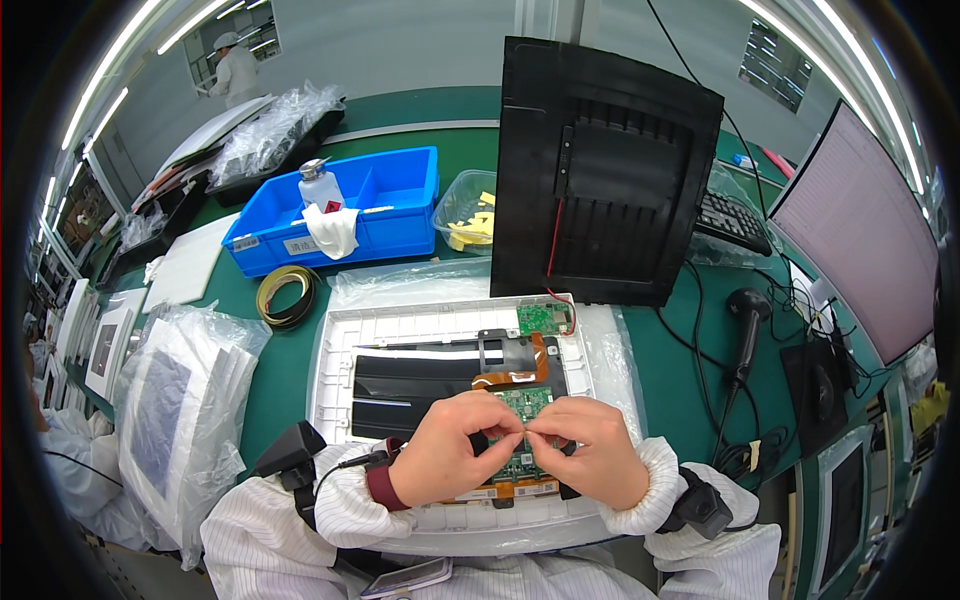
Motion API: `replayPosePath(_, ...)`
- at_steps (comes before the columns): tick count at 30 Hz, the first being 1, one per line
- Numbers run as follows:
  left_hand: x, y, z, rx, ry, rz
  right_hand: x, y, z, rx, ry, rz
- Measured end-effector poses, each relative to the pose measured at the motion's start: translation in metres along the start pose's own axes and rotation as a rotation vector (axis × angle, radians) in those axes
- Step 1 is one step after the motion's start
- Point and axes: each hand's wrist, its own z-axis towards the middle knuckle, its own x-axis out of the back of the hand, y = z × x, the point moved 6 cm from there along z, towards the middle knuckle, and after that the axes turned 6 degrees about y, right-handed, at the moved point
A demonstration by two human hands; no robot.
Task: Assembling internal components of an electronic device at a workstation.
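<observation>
Both my hands meet above a green circuit board (526, 399). My left hand (448, 447) is closed in a pinch, thumb against index finger. Fingertip to fingertip with it, my right hand (596, 450) pinches too; whatever lies between them is too small to make out. The board sits in a white housing (338, 388) that lies flat, with a black panel (400, 382) inside. An orange flat cable (512, 378) runs at the board's far side. Beyond it is a smaller green board (540, 318), from which a red wire leads to an upright black cover (625, 130).
Behind stands a blue divided bin (400, 235) with a bottle (320, 187) and white cloth. Beside it are a clear tub (462, 205) of yellow pieces and a tape roll (285, 297). A barcode scanner (745, 335), cables, keyboard (733, 222) and monitor (855, 220) occupy the right. Bagged panels (185, 400) lie left.
</observation>
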Motion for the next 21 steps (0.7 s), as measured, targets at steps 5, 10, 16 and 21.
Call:
replayPosePath(5, -0.001, -0.003, 0.001, 0.072, -0.018, -0.013, 0.002, 0.004, 0.001, -0.049, -0.004, 0.006)
replayPosePath(10, 0.005, -0.016, 0.000, 0.216, -0.006, -0.309, 0.001, 0.031, 0.001, -0.360, -0.014, 0.416)
replayPosePath(16, 0.059, -0.032, 0.045, 0.308, 0.096, -0.072, 0.018, 0.051, 0.005, -0.571, 0.102, 0.584)
replayPosePath(21, 0.107, -0.051, 0.132, -0.050, 0.293, 0.448, 0.018, 0.052, 0.004, -0.592, 0.100, 0.582)
